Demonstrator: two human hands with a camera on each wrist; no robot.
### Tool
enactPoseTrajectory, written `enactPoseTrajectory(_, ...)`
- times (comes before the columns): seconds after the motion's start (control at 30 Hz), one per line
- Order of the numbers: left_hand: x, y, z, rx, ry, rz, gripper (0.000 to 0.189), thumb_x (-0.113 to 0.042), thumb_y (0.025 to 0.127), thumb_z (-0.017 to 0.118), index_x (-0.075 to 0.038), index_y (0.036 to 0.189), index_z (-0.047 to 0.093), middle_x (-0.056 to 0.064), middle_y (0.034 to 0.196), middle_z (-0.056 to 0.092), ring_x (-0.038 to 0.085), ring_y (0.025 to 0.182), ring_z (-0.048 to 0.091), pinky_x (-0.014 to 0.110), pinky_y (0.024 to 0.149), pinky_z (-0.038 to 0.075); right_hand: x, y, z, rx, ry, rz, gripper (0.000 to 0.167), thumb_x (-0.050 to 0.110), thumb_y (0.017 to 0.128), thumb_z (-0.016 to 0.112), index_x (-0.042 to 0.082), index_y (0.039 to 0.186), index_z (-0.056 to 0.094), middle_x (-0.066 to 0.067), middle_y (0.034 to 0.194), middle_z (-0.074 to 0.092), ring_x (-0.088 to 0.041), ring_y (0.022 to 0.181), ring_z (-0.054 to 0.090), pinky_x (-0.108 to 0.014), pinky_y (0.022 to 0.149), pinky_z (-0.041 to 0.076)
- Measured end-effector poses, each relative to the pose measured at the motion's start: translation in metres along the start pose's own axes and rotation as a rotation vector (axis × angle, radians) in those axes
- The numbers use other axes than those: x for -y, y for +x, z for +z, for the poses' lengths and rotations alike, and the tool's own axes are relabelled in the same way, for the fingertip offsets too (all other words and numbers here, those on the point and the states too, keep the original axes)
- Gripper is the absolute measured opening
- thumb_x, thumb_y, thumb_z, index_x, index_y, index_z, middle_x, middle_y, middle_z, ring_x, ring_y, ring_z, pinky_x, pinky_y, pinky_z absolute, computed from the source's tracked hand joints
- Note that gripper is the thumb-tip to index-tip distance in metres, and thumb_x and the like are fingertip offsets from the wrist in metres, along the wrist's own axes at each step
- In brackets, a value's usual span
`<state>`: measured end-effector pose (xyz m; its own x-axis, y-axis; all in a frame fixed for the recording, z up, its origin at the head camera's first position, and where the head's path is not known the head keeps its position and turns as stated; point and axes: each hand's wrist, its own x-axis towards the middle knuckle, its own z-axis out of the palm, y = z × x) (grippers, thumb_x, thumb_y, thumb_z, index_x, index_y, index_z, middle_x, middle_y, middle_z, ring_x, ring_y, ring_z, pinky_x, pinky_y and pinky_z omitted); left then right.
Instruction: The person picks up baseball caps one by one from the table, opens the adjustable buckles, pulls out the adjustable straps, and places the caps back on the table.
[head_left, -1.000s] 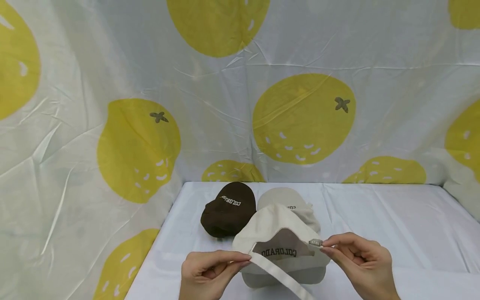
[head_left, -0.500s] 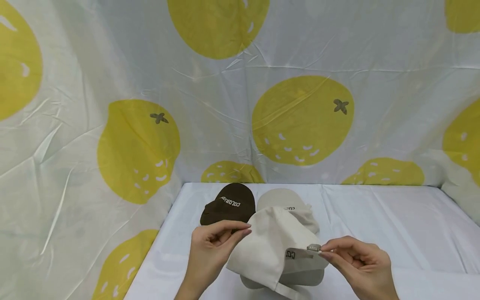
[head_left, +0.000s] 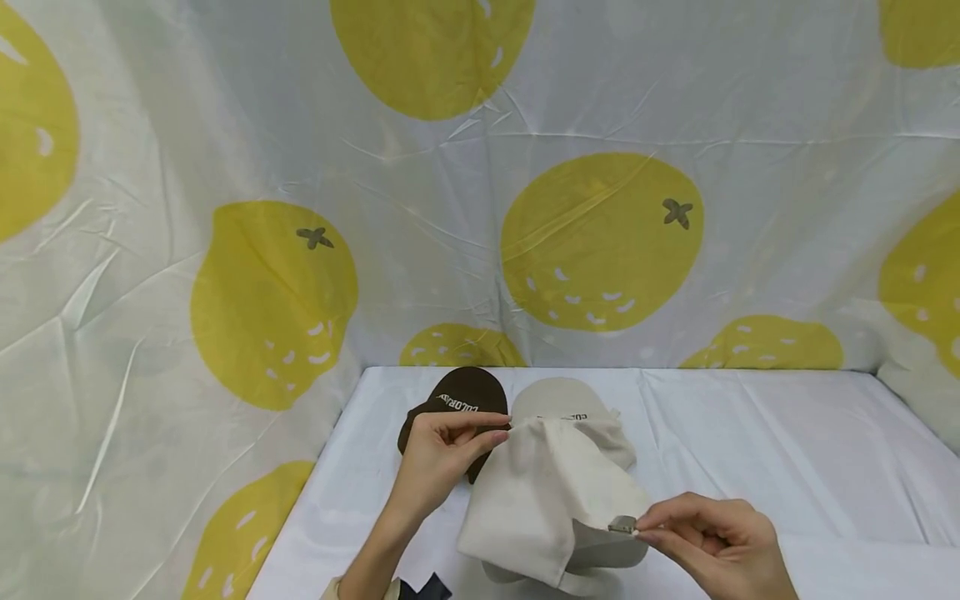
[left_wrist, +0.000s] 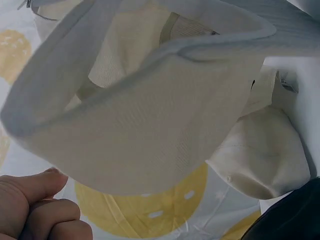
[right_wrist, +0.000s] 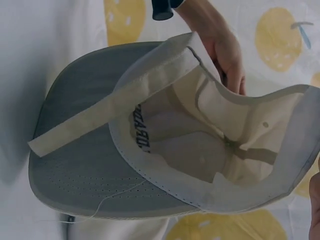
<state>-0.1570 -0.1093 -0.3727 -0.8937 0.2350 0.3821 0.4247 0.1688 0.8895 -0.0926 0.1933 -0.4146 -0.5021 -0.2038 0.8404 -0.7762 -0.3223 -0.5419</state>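
Observation:
An off-white baseball cap (head_left: pixel 517 508) hangs between both hands, its back opening toward me. My left hand (head_left: pixel 435 467) pinches the crown fabric near the top with thumb and index fingertips. At the back opening, my right hand (head_left: pixel 716 537) pinches the end beside a small metal buckle (head_left: pixel 621 524). In the right wrist view the loose fabric strap (right_wrist: pixel 112 107) lies across the grey-looking brim (right_wrist: pixel 75 95), and dark letters show inside the crown. The left wrist view looks at the crown's outside, with my left thumb (left_wrist: pixel 42 185) at its edge.
Behind the held cap, a beige cap (head_left: pixel 558 396) sits on the white-covered table (head_left: pixel 750 450). A dark brown cap (head_left: pixel 468 387) with white letters is to its left, partly behind my left hand. A lemon-print cloth (head_left: pixel 420 250) hangs at the back and left.
My left hand has let go of the strap, moved up and taken the crown's top. The crown has folded over the back opening. My right hand, still at the buckle, has lowered slightly.

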Motion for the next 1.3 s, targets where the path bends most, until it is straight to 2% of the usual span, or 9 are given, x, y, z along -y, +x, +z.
enactPoseTrajectory(0.17,0.007,0.003,-0.001,0.008,-0.037,-0.028,0.018,-0.012,0.087,0.083,-0.005,0.103,0.082,-0.007,0.053,0.033,0.001,0.053,0.023,0.018,0.052,0.029,-0.001,-0.001,-0.001,0.041,0.014,-0.001,0.039,-0.033,0.075,0.068,-0.01,0.106,0.072,-0.003,0.052,0.041,-0.005,0.044,0.019,-0.014,0.042,0.027)
enactPoseTrajectory(0.3,0.013,0.004,0.0,0.015,-0.06,-0.061,0.019,-0.012,0.086,0.084,-0.003,0.103,0.082,-0.006,0.051,0.035,0.001,0.052,0.025,0.017,0.052,0.029,-0.001,-0.001,-0.002,0.087,0.047,-0.019,0.04,-0.032,0.075,0.068,-0.011,0.108,0.071,-0.003,0.052,0.04,-0.005,0.044,0.021,-0.013,0.042,0.029)
enactPoseTrajectory(0.5,0.02,0.004,0.001,0.037,-0.098,-0.09,0.019,-0.011,0.086,0.084,-0.003,0.103,0.082,-0.006,0.051,0.047,0.0,0.054,0.03,0.014,0.057,0.038,-0.003,-0.002,-0.002,0.143,0.075,-0.044,0.036,-0.031,0.079,0.067,-0.012,0.11,0.07,-0.006,0.053,0.046,-0.004,0.043,0.021,-0.012,0.041,0.029)
enactPoseTrajectory(0.67,0.024,0.003,0.002,0.06,-0.149,-0.104,0.017,-0.01,0.087,0.083,-0.003,0.102,0.082,0.005,0.074,0.076,-0.001,0.067,0.051,0.015,0.067,0.049,-0.003,-0.004,-0.001,0.159,0.093,-0.029,0.037,-0.032,0.079,0.064,-0.012,0.11,0.07,-0.015,0.065,0.064,-0.004,0.04,0.021,-0.012,0.041,0.03)
enactPoseTrajectory(0.73,0.026,0.003,0.003,0.071,-0.165,-0.104,0.017,-0.01,0.087,0.083,-0.002,0.102,0.082,0.012,0.089,0.08,0.0,0.076,0.058,0.017,0.071,0.052,-0.003,-0.004,0.0,0.164,0.103,-0.017,0.038,-0.033,0.079,0.064,-0.011,0.11,0.07,-0.016,0.066,0.065,-0.005,0.039,0.021,-0.012,0.039,0.029)
enactPoseTrajectory(0.87,0.028,0.004,0.004,0.074,-0.175,-0.105,0.018,-0.01,0.087,0.082,-0.001,0.103,0.082,0.018,0.096,0.079,0.0,0.081,0.062,0.017,0.073,0.053,-0.003,-0.001,0.002,0.194,0.112,-0.036,0.035,-0.03,0.081,0.065,-0.011,0.109,0.07,-0.017,0.062,0.062,-0.005,0.037,0.024,-0.011,0.035,0.027)
enactPoseTrajectory(1.03,0.03,0.004,0.004,0.076,-0.184,-0.113,0.018,-0.01,0.087,0.082,0.0,0.102,0.082,0.013,0.098,0.081,0.002,0.087,0.066,0.018,0.075,0.055,-0.005,0.003,0.004,0.234,0.105,-0.099,0.028,-0.026,0.083,0.067,-0.013,0.108,0.07,-0.022,0.07,0.067,-0.003,0.037,0.025,-0.009,0.033,0.025)
enactPoseTrajectory(1.17,0.03,0.003,0.005,0.077,-0.198,-0.12,0.019,-0.01,0.087,0.082,0.001,0.103,0.081,0.006,0.096,0.082,0.002,0.088,0.067,0.017,0.075,0.055,-0.006,0.001,0.003,0.267,0.11,-0.085,0.033,-0.029,0.08,0.066,-0.012,0.108,0.07,-0.019,0.069,0.066,-0.003,0.038,0.027,-0.009,0.033,0.026)
enactPoseTrajectory(1.3,0.03,0.003,0.005,0.075,-0.194,-0.124,0.02,-0.01,0.086,0.083,0.002,0.102,0.081,-0.004,0.075,0.077,-0.001,0.07,0.057,0.015,0.068,0.05,-0.007,-0.004,0.001,0.277,0.106,-0.052,0.04,-0.032,0.076,0.066,-0.01,0.109,0.071,-0.017,0.068,0.066,-0.003,0.039,0.027,-0.01,0.033,0.027)
